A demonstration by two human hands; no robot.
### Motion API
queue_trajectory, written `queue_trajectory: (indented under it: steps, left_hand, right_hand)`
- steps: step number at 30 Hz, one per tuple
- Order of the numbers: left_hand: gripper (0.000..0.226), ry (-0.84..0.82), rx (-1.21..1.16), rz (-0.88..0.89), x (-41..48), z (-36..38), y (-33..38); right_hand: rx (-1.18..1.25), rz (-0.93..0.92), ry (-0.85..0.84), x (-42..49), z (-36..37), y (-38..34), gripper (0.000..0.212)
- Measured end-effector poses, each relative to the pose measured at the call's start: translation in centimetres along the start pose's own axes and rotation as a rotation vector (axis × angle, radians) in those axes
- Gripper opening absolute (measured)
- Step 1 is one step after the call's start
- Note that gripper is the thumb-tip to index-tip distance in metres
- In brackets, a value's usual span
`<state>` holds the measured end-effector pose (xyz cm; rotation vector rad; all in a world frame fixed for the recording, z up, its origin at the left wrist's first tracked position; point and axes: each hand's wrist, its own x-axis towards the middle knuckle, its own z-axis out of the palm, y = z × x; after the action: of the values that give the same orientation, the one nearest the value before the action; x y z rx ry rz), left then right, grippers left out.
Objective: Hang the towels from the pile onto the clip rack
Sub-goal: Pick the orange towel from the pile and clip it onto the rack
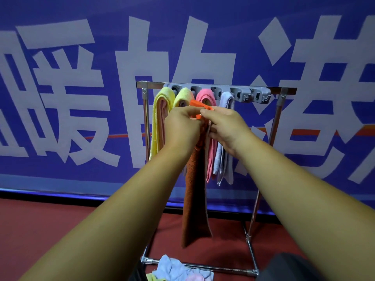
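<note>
Orange towel (192, 199): likely soft, light, limp; hangs before clip rack (249, 94).
Left hand (182, 124): pinches top fold.
Right hand (225, 126): pinches alongside, hands together.
Hold point: bunched fold.
Pile (178, 268): floor, below rack.

A blue banner (101, 9) with huge white characters (125, 88) fills the far wall; dark red floor (40, 230) lies below it.

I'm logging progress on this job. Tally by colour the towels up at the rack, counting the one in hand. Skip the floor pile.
Yellow towels: 2
Pink towel: 1
Lavender towel: 1
Orange towel, held by left hand and right hand: 1
Total: 5
</note>
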<state>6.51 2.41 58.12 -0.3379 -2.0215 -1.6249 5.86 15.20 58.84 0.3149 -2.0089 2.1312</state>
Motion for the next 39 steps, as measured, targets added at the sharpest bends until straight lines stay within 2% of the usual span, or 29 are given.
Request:
queue_trajectory:
  steps: [5,7,9,11,12,14,17,20,23,25,28,30,36,39]
  left_hand:
    - [0.033,-0.069,-0.228,-0.094,-0.2,-0.3,-0.5]
    - [0.040,-0.043,-0.167,-0.104,0.1,-0.7,-1.3]
    - [0.056,-0.022,-0.065,-0.090,0.2,-1.5,-2.0]
    - [0.074,-0.123,-0.093,-0.153,0.3,-2.2,-3.1]
    - [0.076,-0.205,-0.126,-0.200,0.1,-2.5,-3.7]
    - [0.059,-0.364,-0.162,-0.272,-0.3,-2.9,-4.7]
    - [0.028,-0.503,-0.226,-0.344,-1.6,-2.8,-5.9]
    - [0.023,-0.554,-0.273,-0.370,-2.6,-2.2,-6.9]
    - [0.022,-0.521,-0.350,-0.410,-2.9,-1.9,-7.4]
    - [0.022,-0.480,-0.432,-0.438,-2.7,-1.8,-7.5]
    - [0.030,-0.392,-0.531,-0.478,-1.8,-1.4,-7.6]
    - [0.033,-0.321,-0.534,-0.525,-0.7,-1.4,-7.9]
    - [0.027,-0.331,-0.513,-0.696,1.8,-1.9,-10.1]
    - [0.019,-0.369,-0.469,-0.712,2.1,-2.1,-11.4]
  right_hand:
    - [0.047,0.021,0.107,0.8,0.0,1.0,0.018]
    - [0.086,0.037,0.144,1.1,0.0,1.1,0.019]
    - [0.145,0.030,0.172,1.4,0.0,0.9,0.020]
    - [0.203,0.018,0.184,1.7,0.0,0.8,0.022]
    - [0.229,0.018,0.184,1.8,0.1,0.7,0.022]
    - [0.263,0.029,0.169,2.2,0.1,0.7,0.024]
    - [0.294,0.048,0.145,2.3,0.3,0.5,0.026]
    - [0.328,0.050,0.174,2.3,0.5,0.5,0.025]
    - [0.393,0.097,0.217,2.1,0.3,1.3,0.026]
    - [0.316,0.181,0.157,1.3,-0.2,2.3,0.043]
    - [0.152,0.379,-0.087,-0.7,-0.7,5.7,0.087]
    - [0.198,0.437,-0.203,-2.0,-0.6,8.7,0.096]
    - [0.285,0.472,-0.240,-4.1,-1.5,15.0,0.072]
    - [0.294,0.439,-0.205,-4.5,-2.2,16.3,0.037]
